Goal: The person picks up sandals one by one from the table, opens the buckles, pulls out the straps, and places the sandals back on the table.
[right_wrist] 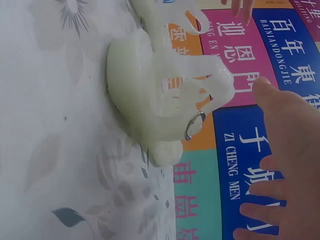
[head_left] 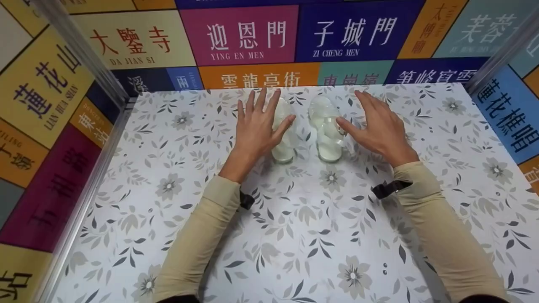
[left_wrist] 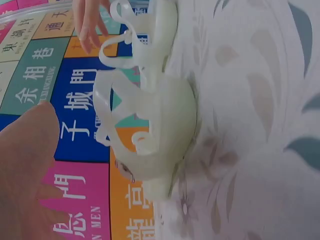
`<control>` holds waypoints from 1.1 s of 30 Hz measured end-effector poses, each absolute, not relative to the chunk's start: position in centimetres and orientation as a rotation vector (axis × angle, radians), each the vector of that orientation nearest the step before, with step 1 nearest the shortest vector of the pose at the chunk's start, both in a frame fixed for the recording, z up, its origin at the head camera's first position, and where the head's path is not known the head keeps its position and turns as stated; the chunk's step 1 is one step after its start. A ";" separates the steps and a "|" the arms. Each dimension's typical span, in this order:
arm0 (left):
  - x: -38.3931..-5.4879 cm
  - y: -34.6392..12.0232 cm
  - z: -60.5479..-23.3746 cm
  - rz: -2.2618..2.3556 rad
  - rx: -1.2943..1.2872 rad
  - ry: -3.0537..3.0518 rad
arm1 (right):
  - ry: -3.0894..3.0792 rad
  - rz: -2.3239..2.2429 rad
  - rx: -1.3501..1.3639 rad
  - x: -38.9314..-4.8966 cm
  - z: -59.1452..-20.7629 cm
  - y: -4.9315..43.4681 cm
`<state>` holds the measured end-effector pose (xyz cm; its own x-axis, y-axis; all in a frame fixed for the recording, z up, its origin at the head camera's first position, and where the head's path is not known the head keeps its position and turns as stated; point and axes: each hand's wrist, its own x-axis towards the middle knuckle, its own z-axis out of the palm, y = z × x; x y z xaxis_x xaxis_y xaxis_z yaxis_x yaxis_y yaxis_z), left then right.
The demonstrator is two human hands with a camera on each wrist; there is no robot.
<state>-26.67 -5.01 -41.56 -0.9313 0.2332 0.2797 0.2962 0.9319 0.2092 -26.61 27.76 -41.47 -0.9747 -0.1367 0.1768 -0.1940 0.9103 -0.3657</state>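
Left sandal (head_left: 284,154), pale green, translucent: lying beneath the left thumb, sole down. Right sandal (head_left: 330,151), matching: lying just inward of the right thumb, sole down. Metal buckles (right_wrist: 196,125): one is showing on each sandal, near the hand on its own side.

Left hand (head_left: 256,128): I am holding it above the left sandal, fingers straight and spread, thumb apart, clear of the straps. Right hand (head_left: 382,130): I am holding it outward of the right sandal, fingers extended, thumb standing well off them; my right wrist view is showing a gap between thumb and strap.

Cloth (head_left: 294,240), white, leaf-and-flower print: lying below all the fingers. Panels (head_left: 240,38), coloured, lettered: standing beyond the fingertips. Tan sleeves (head_left: 185,244): reaching back behind the fingers. Black bands (head_left: 385,190): sitting at both wrists.
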 end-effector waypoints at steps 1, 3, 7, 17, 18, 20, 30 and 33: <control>-26.5 -4.8 -41.6 -0.373 -0.414 -2.826 | -2.913 0.604 0.251 -26.5 -41.6 27.7; -26.2 -4.2 -41.7 -0.397 -0.455 -2.794 | -2.893 0.646 0.241 -26.3 -41.8 27.6; -25.7 -2.9 -41.8 -0.451 -0.535 -2.734 | -2.859 0.725 0.223 -26.0 -41.9 27.5; -24.3 0.1 -42.2 -0.619 -0.633 -2.742 | -2.743 0.874 0.269 -25.6 -42.8 26.9; -24.1 0.4 -42.3 -0.661 -0.639 -2.746 | -2.737 0.893 0.277 -25.5 -43.0 26.9; -23.9 0.9 -42.5 -0.743 -0.652 -2.752 | -2.732 0.934 0.291 -25.5 -43.3 26.9; -22.6 3.5 -43.8 -0.912 -0.743 -2.733 | -2.721 1.134 0.345 -25.2 -45.1 26.6; -21.9 4.1 -44.0 -0.901 -0.782 -2.723 | -2.728 1.172 0.349 -25.2 -45.4 26.4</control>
<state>-21.90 4.09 -43.95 -0.8483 0.4276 0.3124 0.5296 0.6802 0.5068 -25.19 26.39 -45.43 -0.9614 -0.1524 0.2291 -0.2711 0.6676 -0.6934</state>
